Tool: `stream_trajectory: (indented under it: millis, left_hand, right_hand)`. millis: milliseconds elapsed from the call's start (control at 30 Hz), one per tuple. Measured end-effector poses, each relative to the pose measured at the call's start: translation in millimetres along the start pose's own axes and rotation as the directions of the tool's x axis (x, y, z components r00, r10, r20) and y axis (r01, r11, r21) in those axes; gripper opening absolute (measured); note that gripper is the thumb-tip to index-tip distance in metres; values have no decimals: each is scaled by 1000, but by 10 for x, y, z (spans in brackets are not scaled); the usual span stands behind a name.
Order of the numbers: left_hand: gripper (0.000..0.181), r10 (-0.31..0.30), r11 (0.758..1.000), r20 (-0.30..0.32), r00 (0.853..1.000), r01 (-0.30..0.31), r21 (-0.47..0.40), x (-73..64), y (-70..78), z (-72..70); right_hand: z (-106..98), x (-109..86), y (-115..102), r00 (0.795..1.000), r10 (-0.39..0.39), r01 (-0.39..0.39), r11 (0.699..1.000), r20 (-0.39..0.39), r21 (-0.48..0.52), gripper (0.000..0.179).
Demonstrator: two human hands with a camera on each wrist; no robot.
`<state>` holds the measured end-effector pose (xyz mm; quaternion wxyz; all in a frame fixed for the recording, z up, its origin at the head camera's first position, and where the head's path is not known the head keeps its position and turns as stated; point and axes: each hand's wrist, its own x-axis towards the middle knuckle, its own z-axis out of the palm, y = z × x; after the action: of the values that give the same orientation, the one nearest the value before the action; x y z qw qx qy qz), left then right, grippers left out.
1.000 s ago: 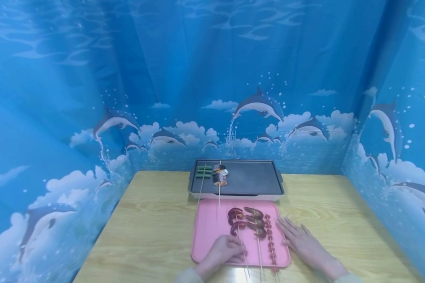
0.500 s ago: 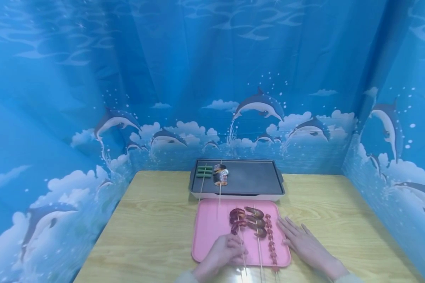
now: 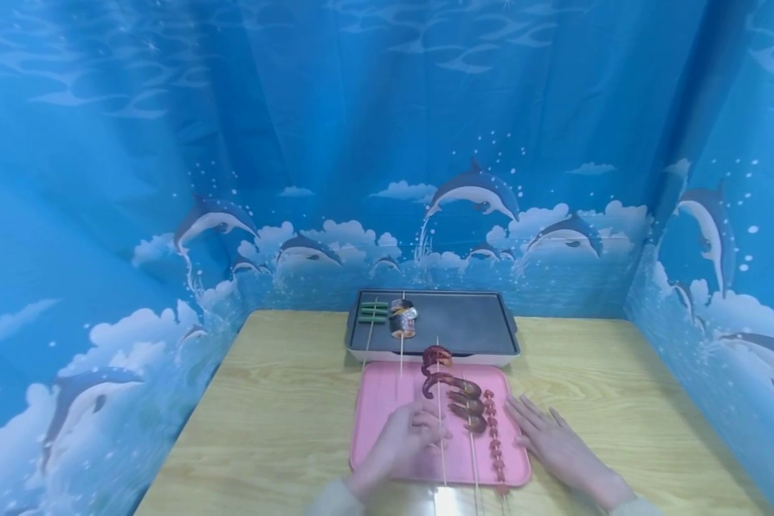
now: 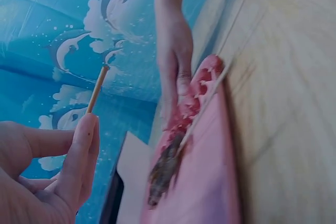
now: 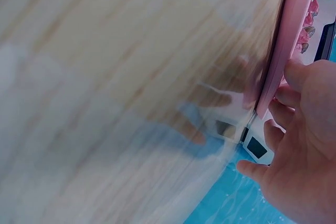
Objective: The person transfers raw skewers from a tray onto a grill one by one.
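Even, blue-tinted light, sharp overhead and blurred at the wrists

The head view is bright with soft shadows and bowed edges at 3 and 9 o'clock; the table (image 5: 105, 77) smears across the right wrist view, and the left wrist view is soft throughout.

The scene is seen by the head view from above and behind the hands, faced forward and down across the wooden table (image 3: 277, 401) toward the blue curtain (image 3: 387, 143); the whole pink tray (image 3: 387, 401) and the griddle (image 3: 464, 326) beyond it are taken in from some way off. The left wrist view is held very close beside the left hand (image 4: 47, 177), tilted, and pointed across the pink tray (image 4: 210, 182) toward the right hand (image 4: 176, 61). The right wrist view is set just above the table (image 5: 131, 77), rolled over and blurred, with the tray's edge (image 5: 281, 51) caught. The tray and table are shared by all three views.
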<state>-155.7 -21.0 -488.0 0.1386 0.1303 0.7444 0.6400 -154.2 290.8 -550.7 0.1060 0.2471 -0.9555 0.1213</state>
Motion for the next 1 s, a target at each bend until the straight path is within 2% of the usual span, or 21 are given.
stream_trajectory:
  millis: [167,333,567,833,1000]
  left_hand:
    - [30,17,999,7,1000,-17,-48,180,146,-94]
    - [32,17,999,-10,1000,-18,-32,393,231,-165]
    - [26,12,999,-53,999,-13,-32,717,337,-172]
    - [27,-13,1000,-70,997,13,-5,1055,323,-155]
    - [25,-59,997,-94,994,64,47,1204,244,-162]
  right_hand:
    - [-4,7,6,1000,6,-6,1000,16,-12,55]
    - [-46,21,-30,999,26,-25,999,47,-21,54]
    - [-48,10,-41,999,14,-13,1000,40,-24,53]
    - [-22,5,-28,1000,5,-4,999,21,-41,54]
    - [-29,3,-33,999,12,-11,999,34,-37,54]
